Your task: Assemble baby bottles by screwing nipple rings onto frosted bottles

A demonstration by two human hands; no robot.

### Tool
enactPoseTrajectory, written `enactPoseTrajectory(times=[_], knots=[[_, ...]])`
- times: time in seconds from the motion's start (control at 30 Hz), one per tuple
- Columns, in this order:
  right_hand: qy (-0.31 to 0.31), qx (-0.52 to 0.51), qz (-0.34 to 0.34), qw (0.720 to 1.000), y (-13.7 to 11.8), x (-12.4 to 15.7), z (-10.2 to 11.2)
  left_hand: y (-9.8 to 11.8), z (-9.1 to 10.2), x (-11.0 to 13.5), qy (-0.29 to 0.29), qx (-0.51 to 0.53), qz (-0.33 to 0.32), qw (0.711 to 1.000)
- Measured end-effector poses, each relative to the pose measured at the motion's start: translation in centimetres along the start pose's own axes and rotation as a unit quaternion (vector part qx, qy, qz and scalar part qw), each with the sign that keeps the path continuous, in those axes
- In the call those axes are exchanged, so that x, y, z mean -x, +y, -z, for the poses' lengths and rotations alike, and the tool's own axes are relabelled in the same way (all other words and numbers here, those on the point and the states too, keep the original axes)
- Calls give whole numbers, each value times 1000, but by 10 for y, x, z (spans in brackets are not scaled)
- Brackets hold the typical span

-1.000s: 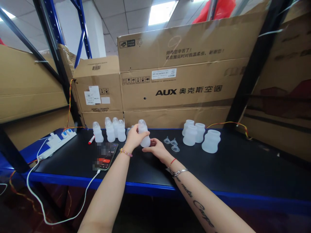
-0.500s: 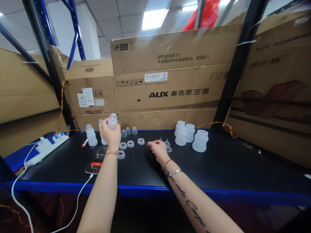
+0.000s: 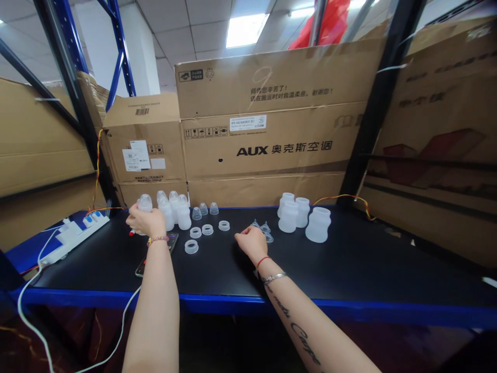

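Note:
My left hand (image 3: 149, 220) is wrapped around a capped feeding bottle (image 3: 145, 202) at the left of the shelf; the hand hides its lower part. Several more capped feeding bottles (image 3: 184, 215) stand just right of it. My right hand (image 3: 252, 242) rests low over the black surface with its fingers curled together; whatever they hold, if anything, is hidden. Beside and partly behind it lie clear bottle nipples (image 3: 265, 227). Between my hands are several translucent collar rings (image 3: 191, 247) and, farther back, three clear domed caps (image 3: 196, 213).
Several open, frosted bottle bodies (image 3: 318, 226) stand to the right. A phone (image 3: 173, 242) with a white charging cable (image 3: 123, 324) lies under my left wrist. A power strip (image 3: 77, 241) sits at far left. Cardboard (image 3: 272, 181) walls the back.
My left hand has moved left and down, uncovering bottles behind it; it grips a capped bottle in both frames. My right hand stays near the nipples, its fingers now curled tighter.

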State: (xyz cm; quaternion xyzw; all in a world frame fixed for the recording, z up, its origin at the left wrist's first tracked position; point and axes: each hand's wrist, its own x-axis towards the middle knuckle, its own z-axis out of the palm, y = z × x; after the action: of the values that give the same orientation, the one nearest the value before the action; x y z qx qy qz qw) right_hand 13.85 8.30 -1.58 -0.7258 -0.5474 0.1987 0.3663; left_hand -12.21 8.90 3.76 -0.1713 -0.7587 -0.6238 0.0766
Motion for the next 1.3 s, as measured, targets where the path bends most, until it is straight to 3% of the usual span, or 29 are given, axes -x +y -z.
enactPoseTrajectory(times=[0.47,1.3], knots=[[-11,6,4,1000,1,-1,-1,-10,-17,2,7,-13,53,998],[-17,17,4,1000,-2,2,1,-10,-15,1,-26,-29,76,996]])
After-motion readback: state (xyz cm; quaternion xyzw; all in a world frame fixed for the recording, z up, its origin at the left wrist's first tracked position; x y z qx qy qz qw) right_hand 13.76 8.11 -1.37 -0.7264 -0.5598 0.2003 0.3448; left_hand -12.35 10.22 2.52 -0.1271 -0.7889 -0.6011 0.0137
